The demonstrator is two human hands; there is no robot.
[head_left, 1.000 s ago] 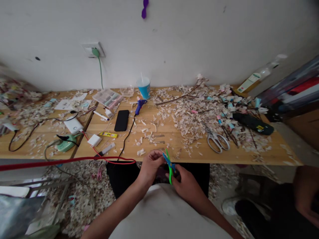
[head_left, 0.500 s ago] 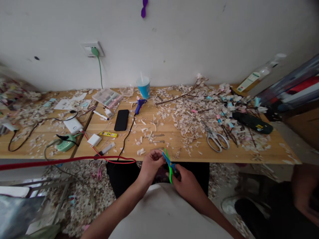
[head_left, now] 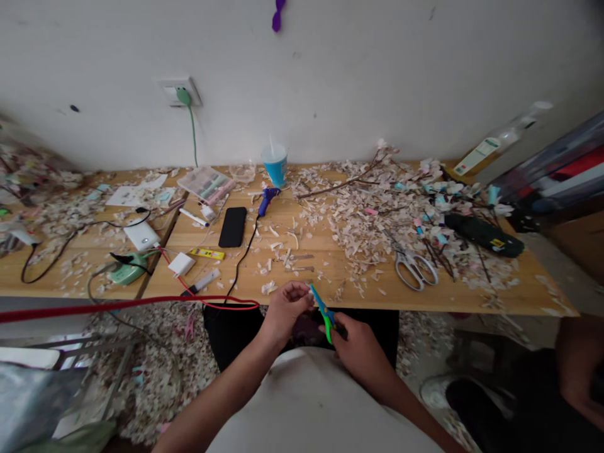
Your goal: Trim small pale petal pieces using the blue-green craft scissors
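My right hand (head_left: pixel 353 340) grips a pair of small blue and green scissors (head_left: pixel 325 313), its fingers in the handles. The blades point up and to the left and look closed. Just left of their tips, my left hand (head_left: pixel 290 308) pinches a small pale piece (head_left: pixel 311 293), mostly hidden by the fingers. Both hands are over my lap at the table's front edge. Pale shavings and petal-like scraps (head_left: pixel 287 257) lie on the table (head_left: pixel 250 277) beyond them.
White-handled scissors (head_left: pixel 415 270), a dark green tool (head_left: pixel 484 236) and twigs lie right. A purple glue gun (head_left: pixel 268 200), black phone (head_left: pixel 233 227), blue cup (head_left: pixel 274 165) and yellow blade pack (head_left: pixel 207 253) lie left of centre. A red cable (head_left: pixel 141 303) crosses the front; another person sits right.
The blue and green scissors have gone from open blades to closed ones beside the left fingertips. My left hand keeps its pinch. The view has shifted slightly.
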